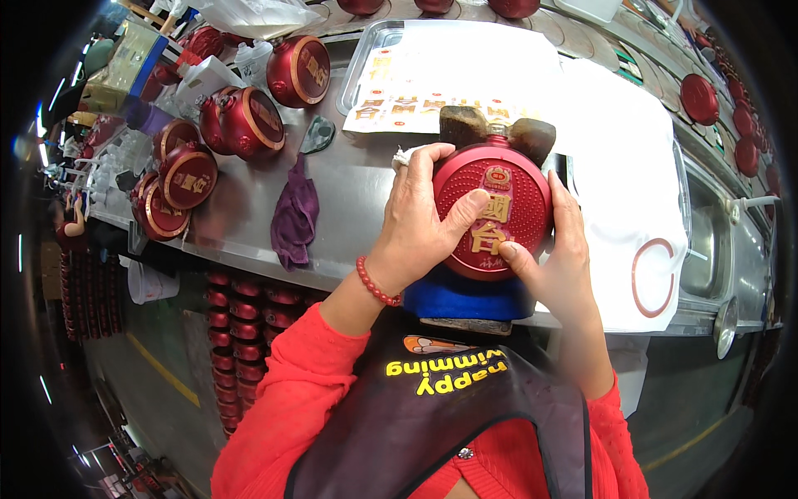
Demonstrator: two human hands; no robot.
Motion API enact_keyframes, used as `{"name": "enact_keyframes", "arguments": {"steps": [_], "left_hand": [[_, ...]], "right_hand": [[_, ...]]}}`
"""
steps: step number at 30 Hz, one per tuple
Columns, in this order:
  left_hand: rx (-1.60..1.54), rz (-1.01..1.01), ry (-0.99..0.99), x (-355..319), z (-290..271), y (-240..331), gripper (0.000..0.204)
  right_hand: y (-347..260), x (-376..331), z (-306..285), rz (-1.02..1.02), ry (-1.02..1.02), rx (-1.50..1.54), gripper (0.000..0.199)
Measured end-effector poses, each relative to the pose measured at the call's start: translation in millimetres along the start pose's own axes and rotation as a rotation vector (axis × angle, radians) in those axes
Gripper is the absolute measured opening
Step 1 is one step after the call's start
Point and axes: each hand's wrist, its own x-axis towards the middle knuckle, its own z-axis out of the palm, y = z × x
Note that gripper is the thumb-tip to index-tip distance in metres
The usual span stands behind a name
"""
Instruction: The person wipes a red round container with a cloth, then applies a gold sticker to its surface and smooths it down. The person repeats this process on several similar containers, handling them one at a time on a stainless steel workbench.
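A round, flat red bottle (453,179) with a studded face and a short clear neck lies face up before me. Gold raised characters and a small emblem run down its middle. My left hand (422,218) grips its left side, the thumb laid on the upper gold character. My right hand (561,258) holds the right side, with its thumb at the lower character. Beneath the bottle is a blue padded support (465,298); two dark brown blocks (461,126) flank the neck. A scrap of white cloth (405,157) shows by my left fingers.
Beyond the bottle, a sheet of gold and red stickers (391,108) lies on a metal tray (352,79). A purple cloth (295,212) rests on the steel table (241,212). Several red bottles (189,179) stand at left. White sheeting (628,208) covers the right, near a sink (711,249).
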Motion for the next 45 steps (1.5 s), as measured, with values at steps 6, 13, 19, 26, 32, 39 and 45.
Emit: {"name": "enact_keyframes", "arguments": {"steps": [6, 13, 19, 26, 32, 39, 45], "left_hand": [[0.000, -0.005, 0.005, 1.6, 1.7, -1.9, 0.065], [-0.054, -0.034, -0.009, 4.5, 1.3, -4.7, 0.065], [-0.088, 0.022, -0.079, -9.8, -7.2, -14.1, 0.085], [0.026, 0.067, -0.104, -23.7, -6.4, -12.7, 0.098], [0.048, 0.095, -0.094, -21.5, -6.5, -11.9, 0.100], [0.068, 0.129, -0.076, -25.3, -5.0, -16.6, 0.103], [-0.014, 0.143, -0.002, -47.0, 0.8, -20.6, 0.105]], "right_hand": [[0.2, -1.4, -0.2, 0.006, 0.001, -0.001, 0.100], [-0.7, -0.4, 0.4, 0.009, 0.003, 0.005, 0.100], [5.5, -0.6, -2.2, 0.017, -0.025, 0.057, 0.098], [6.7, -1.5, -3.0, 0.016, -0.039, 0.036, 0.095], [6.5, 0.0, -4.0, 0.005, -0.046, 0.044, 0.093], [8.6, -1.7, -2.1, 0.003, -0.025, 0.061, 0.090], [20.0, -10.7, -7.4, 0.061, -0.021, 0.180, 0.079]]}}
